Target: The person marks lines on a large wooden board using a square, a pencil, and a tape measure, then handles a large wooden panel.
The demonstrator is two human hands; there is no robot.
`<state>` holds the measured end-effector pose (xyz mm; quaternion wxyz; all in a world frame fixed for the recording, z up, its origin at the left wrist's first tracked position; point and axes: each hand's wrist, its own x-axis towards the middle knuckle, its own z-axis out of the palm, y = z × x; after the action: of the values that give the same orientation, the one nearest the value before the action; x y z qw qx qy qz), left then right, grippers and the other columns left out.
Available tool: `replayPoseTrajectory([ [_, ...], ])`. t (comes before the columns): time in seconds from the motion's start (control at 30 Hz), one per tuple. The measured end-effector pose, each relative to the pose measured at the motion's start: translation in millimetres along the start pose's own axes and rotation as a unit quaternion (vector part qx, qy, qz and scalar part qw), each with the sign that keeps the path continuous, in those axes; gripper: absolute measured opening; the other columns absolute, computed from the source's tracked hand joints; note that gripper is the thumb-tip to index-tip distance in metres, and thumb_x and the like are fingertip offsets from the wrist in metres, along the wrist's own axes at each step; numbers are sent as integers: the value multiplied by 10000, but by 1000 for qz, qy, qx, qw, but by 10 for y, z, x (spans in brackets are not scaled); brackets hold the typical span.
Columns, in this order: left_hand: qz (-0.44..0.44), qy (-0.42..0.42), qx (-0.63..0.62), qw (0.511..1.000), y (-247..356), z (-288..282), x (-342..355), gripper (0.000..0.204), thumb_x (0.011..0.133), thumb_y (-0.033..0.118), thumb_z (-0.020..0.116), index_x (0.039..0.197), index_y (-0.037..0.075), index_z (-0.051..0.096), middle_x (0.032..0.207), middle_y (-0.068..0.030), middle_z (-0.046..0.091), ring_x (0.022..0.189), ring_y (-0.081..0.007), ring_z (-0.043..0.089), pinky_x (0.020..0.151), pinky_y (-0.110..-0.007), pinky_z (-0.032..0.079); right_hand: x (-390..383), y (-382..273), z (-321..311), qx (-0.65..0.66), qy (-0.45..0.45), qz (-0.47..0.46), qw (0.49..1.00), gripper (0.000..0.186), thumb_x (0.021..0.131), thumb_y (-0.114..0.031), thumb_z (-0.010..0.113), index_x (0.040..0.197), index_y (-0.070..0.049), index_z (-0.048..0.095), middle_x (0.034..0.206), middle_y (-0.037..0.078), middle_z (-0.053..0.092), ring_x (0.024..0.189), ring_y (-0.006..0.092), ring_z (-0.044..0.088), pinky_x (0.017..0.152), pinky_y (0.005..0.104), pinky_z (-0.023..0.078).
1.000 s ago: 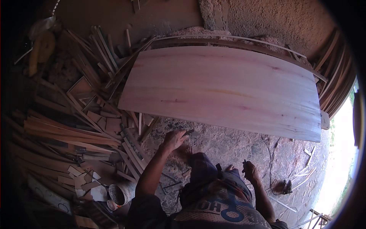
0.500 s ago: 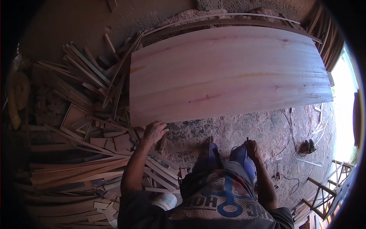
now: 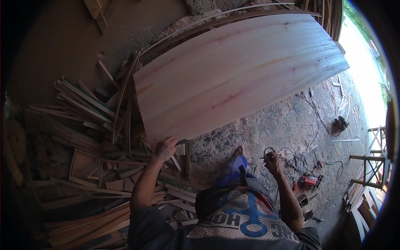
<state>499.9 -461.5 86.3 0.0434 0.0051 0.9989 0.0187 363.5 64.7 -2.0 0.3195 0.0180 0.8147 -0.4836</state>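
A large pale wooden panel point(image 3: 233, 71) with reddish grain streaks lies in front of me, tilted up toward the right. At its near left corner, my left hand point(image 3: 166, 148) is closed, with a short dark narrow piece point(image 3: 181, 142) sticking out from its fingers; what kind of thing it is cannot be made out. My right hand point(image 3: 273, 163) is away from the panel, low on the right, its fingers closed round a thin dark stick-like thing point(image 3: 262, 158), mostly hidden by the fist.
Wood offcuts and strips point(image 3: 87, 102) heap up on the left, with long boards point(image 3: 96, 225) below. Cords and a red power tool point(image 3: 309, 180) lie on the shaving-strewn floor to the right. A dark tool point(image 3: 341, 123) lies farther off, near a metal frame point(image 3: 368, 168).
The view has turned, so the panel now slants up to the right. My right hand has come away from my leg. The left stays at the panel's corner.
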Motion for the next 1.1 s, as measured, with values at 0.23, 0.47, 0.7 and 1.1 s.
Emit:
replayPoseTrajectory([
  [0.23, 40, 34, -8, 999, 110, 134, 257, 290, 892, 380, 651, 996, 113, 605, 969, -66, 613, 980, -269, 623, 773, -393, 566, -729, 36, 800, 229, -44, 44, 971, 437, 943, -390, 629, 1132, 1, 579, 980, 99, 626, 796, 171, 624, 671, 313, 534],
  [0.47, 51, -20, -44, 998, 63, 108, 356, 321, 898, 358, 641, 1067, 91, 585, 1037, -122, 636, 995, -337, 629, 793, -450, 550, -1132, -7, 1412, 304, -100, 51, 946, 529, 899, -219, 610, 1363, 24, 539, 1192, 138, 657, 841, 178, 640, 736, 302, 525],
  [0.7, 107, 16, -34, 994, -227, -14, -62, 312, 907, 318, 630, 1087, 68, 580, 1055, -157, 646, 1000, -367, 628, 825, -467, 533, -1098, -417, 1503, 270, -30, 50, 961, 581, 816, -176, 584, 1355, 38, 543, 925, 74, 659, 721, 142, 601, 669, 282, 496],
  [1.1, 38, -18, -38, 998, -518, 84, -428, 261, 928, 283, 605, 1044, 55, 558, 1045, -156, 622, 969, -376, 628, 786, -474, 540, -1070, -298, 1847, 240, -45, 15, 970, 418, 953, -364, 574, 1148, 5, 570, 802, 26, 559, 636, 131, 519, 581, 296, 471],
])
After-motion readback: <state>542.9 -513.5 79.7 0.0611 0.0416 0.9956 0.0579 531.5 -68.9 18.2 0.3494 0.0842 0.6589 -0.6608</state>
